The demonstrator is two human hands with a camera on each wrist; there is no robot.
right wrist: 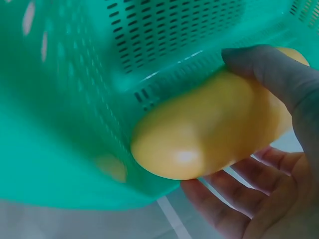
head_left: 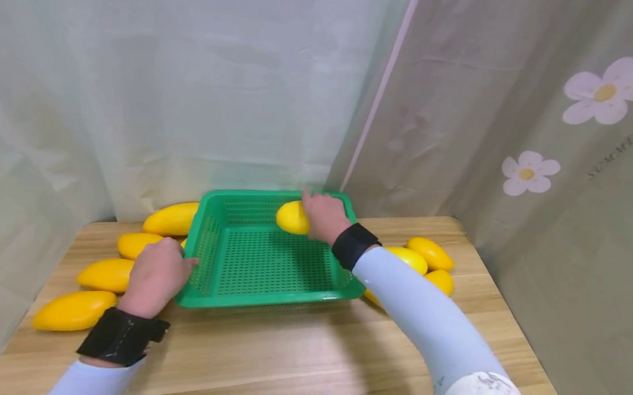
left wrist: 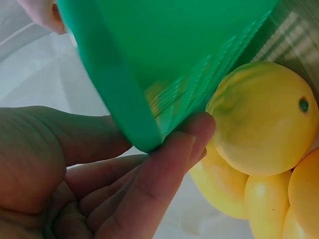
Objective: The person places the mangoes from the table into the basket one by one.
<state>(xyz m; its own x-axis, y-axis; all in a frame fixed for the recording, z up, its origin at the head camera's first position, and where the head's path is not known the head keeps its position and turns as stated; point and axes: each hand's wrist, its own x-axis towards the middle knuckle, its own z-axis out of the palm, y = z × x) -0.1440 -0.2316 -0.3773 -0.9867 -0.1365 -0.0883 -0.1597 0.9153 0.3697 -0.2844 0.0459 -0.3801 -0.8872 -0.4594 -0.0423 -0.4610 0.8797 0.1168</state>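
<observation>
A green perforated plastic basket sits on the table with only its mesh floor showing inside. My left hand pinches the basket's left rim between thumb and fingers. In my right hand is a yellow mango, held over the back right part of the basket. The right wrist view shows the thumb along one side of this mango and fingertips beneath the other. Several yellow mangoes lie left of the basket, close to my left hand; one mango nearly touches its fingers.
More mangoes lie right of the basket, partly hidden behind my right forearm. The wooden table extends in front of the basket. A pale curtain hangs behind, and a flowered curtain borders the right side.
</observation>
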